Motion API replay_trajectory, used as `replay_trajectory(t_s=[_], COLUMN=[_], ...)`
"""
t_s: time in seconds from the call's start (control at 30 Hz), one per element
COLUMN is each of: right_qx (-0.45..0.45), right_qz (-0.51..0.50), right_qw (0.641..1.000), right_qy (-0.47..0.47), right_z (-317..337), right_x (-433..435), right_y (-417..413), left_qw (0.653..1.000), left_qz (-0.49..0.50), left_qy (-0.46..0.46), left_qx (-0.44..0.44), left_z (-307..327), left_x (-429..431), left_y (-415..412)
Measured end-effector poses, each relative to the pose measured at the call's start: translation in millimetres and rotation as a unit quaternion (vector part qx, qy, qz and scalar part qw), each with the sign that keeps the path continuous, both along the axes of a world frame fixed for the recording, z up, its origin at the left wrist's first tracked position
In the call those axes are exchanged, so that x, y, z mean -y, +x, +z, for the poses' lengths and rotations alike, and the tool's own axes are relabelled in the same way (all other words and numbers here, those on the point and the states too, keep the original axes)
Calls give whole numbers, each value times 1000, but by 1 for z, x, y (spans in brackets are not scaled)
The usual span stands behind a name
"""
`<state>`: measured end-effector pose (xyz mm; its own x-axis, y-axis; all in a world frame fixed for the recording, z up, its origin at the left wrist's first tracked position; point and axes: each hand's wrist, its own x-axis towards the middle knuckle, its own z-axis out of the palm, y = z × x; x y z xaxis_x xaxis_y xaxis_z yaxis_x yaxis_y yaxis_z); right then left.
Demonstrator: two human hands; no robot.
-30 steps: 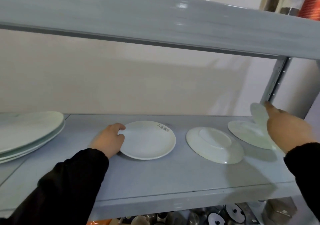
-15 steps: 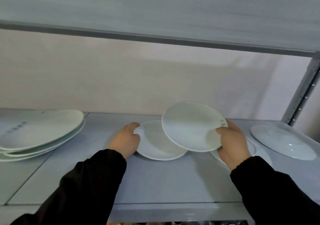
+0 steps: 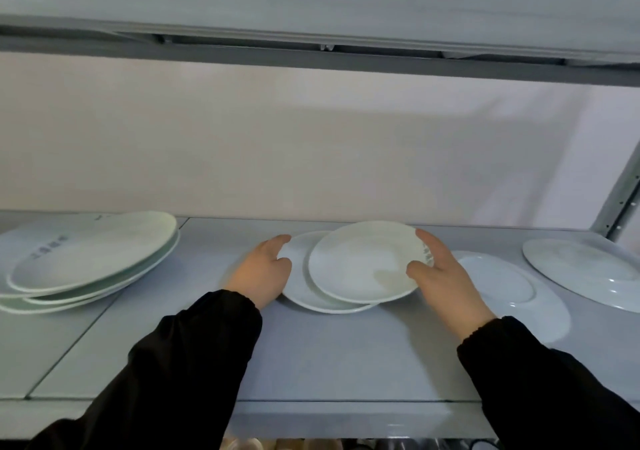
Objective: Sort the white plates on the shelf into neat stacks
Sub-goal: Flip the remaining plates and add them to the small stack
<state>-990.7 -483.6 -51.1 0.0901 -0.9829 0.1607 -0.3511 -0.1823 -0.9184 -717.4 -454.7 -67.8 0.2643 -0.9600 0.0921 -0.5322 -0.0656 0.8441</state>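
My right hand [image 3: 440, 276] pinches the right rim of the upper plate [image 3: 363, 262], thumb on top, holding it over the lower plate [image 3: 296, 276], offset rightward. My left hand [image 3: 265, 271] grips the lower plate's left rim; it lies mid-shelf [image 3: 311, 356]. A stack of larger plates [image 3: 90, 259] sits far left.

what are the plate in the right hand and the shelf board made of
The upper plate: likely glazed white ceramic, from its smooth gloss and soft highlights, though melamine is possible. The shelf board: looks like grey painted metal or laminate, semi-matte, with a panel seam at the left.
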Motion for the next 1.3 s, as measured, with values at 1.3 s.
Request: replay_trajectory(t_s=[1.3], right_qx=[-338], right_qz=[-48], right_qw=[916], right_qy=[-211], right_z=[-9], right_x=[3], right_y=[-191], left_qw=[862], left_qz=[-139], left_qy=[-354], left_qx=[336], left_z=[21], left_x=[-31], left_y=[-119])
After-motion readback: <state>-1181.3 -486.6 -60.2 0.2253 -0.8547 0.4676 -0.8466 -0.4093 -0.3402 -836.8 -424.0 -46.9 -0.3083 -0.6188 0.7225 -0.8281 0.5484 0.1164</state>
